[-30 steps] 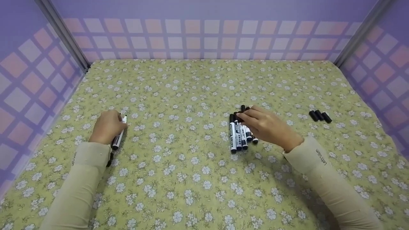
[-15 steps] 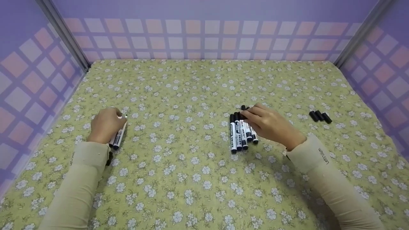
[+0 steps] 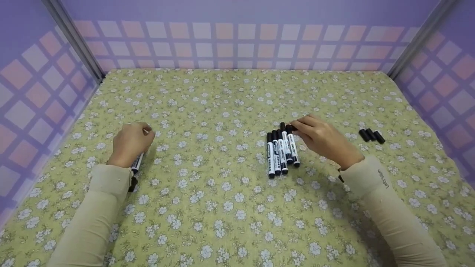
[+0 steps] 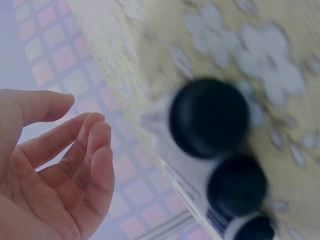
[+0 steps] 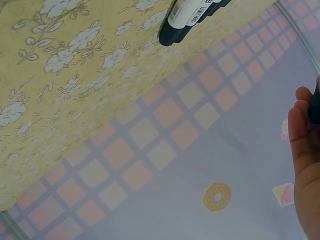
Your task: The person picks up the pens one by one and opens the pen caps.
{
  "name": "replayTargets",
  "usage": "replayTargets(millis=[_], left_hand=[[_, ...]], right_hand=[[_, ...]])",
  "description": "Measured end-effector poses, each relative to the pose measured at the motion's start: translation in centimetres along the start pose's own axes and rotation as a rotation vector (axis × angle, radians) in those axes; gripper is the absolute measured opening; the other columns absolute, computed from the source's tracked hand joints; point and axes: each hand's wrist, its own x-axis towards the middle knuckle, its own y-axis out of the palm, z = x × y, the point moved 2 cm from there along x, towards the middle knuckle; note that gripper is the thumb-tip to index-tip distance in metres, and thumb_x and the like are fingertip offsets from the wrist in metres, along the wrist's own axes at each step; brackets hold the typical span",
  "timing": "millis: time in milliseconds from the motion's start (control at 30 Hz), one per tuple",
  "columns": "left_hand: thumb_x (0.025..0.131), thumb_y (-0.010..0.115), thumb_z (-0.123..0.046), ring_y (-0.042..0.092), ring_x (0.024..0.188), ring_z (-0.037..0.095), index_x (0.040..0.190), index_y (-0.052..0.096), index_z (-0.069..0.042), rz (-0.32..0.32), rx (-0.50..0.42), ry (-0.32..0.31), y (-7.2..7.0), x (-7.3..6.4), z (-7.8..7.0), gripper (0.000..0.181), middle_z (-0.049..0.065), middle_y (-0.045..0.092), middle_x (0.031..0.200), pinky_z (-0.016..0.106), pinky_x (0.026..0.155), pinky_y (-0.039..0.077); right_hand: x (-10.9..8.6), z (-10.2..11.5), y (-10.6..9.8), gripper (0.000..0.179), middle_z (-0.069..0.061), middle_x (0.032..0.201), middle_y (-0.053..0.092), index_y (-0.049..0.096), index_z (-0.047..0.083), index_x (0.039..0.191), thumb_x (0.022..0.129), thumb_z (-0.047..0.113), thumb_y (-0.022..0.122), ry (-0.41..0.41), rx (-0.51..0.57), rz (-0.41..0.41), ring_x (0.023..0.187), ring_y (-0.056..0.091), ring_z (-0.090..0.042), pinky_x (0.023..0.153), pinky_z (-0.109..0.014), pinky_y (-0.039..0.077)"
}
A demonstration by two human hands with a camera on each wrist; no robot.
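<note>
My left hand [image 3: 130, 142] hovers over uncapped markers at the left, fingers relaxed and holding nothing. It largely hides them, but a white marker [image 3: 137, 163] shows below its palm. Three black marker ends [image 4: 209, 118] appear close up in the left wrist view, beside the bare fingers. At centre right, my right hand [image 3: 322, 136] pinches a black marker cap [image 5: 315, 107] between thumb and fingers. Right beside it lies a row of several capped black-and-white markers [image 3: 277, 155], its fingertips at the cap end of the rightmost one.
Three loose black caps [image 3: 371, 135] lie side by side at the right. A yellow floral cloth [image 3: 207, 207] covers the table. Purple checked panels [image 3: 237, 40] stand along the back and both sides.
My right hand has moved rightward along the marker row, uncovering the markers there. My left hand has lifted off the marker it was at, and its fingers have loosened.
</note>
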Motion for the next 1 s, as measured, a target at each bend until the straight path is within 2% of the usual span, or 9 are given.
replayTargets(millis=[167,467,567,700,767,900,1000], left_hand=[[0.099,0.048,-0.024,0.054,0.062,0.02,0.116,0.065,0.0,0.062,-0.069,0.001,0.4,-0.1,-1.0,0.034,0.02,0.066,0.098,0.034,0.055,0.042],[0.099,0.05,-0.024,0.053,0.064,0.02,0.122,0.062,-0.001,0.173,-0.164,-0.001,1.4,-0.1,-3.9,0.035,0.018,0.064,0.105,0.034,0.057,0.044],[0.099,0.05,-0.025,0.057,0.073,0.023,0.122,0.062,-0.003,0.199,-0.184,0.008,1.8,-0.1,-4.8,0.034,0.017,0.063,0.11,0.036,0.063,0.046],[0.099,0.051,-0.026,0.06,0.095,0.029,0.124,0.062,-0.003,0.227,-0.22,0.029,2.5,-0.1,-6.1,0.035,0.017,0.061,0.117,0.042,0.079,0.049],[0.099,0.052,-0.027,0.06,0.096,0.028,0.124,0.062,-0.004,0.245,-0.241,0.037,2.8,-0.1,-6.6,0.035,0.016,0.062,0.117,0.042,0.08,0.049],[0.099,0.052,-0.025,0.059,0.085,0.025,0.121,0.064,-0.005,0.256,-0.279,0.059,3.5,0.0,-7.7,0.032,0.012,0.063,0.113,0.038,0.074,0.048],[0.099,0.053,-0.024,0.058,0.086,0.024,0.12,0.065,-0.005,0.271,-0.311,0.098,4.1,0.1,-8.7,0.031,0.012,0.064,0.112,0.037,0.074,0.048]], right_hand=[[-0.6,-0.9,-0.2,0.026,-0.014,0.099,0.067,0.068,-0.003,0.115,0.089,0.003,0.065,0.069,0.009,0.017,0.087,0.063,-0.024,0.073,-0.031,0.055],[-1.4,-2.1,-0.5,0.024,-0.017,0.105,0.066,0.068,-0.002,0.114,0.091,0.006,0.064,0.205,-0.008,0.034,0.088,0.067,-0.028,0.074,-0.038,0.056],[-1.7,-2.6,-0.6,0.025,-0.017,0.105,0.064,0.068,-0.003,0.114,0.091,0.007,0.065,0.273,-0.005,0.044,0.084,0.066,-0.029,0.071,-0.04,0.056],[-2.2,-3.2,-0.7,0.026,-0.018,0.103,0.062,0.068,-0.004,0.113,0.089,0.006,0.067,0.334,-0.015,0.04,0.079,0.066,-0.029,0.065,-0.04,0.055],[-2.4,-3.6,-0.8,0.025,-0.019,0.101,0.061,0.068,-0.005,0.112,0.089,0.005,0.067,0.355,-0.02,0.035,0.077,0.065,-0.029,0.062,-0.04,0.054],[-2.8,-4.1,-1.0,0.025,-0.018,0.097,0.061,0.068,-0.004,0.112,0.089,0.005,0.067,0.398,-0.017,0.032,0.076,0.065,-0.03,0.06,-0.041,0.053],[-3.3,-4.6,-1.2,0.024,-0.018,0.096,0.062,0.069,-0.004,0.111,0.089,0.006,0.067,0.436,-0.022,0.037,0.077,0.065,-0.03,0.061,-0.042,0.052]])
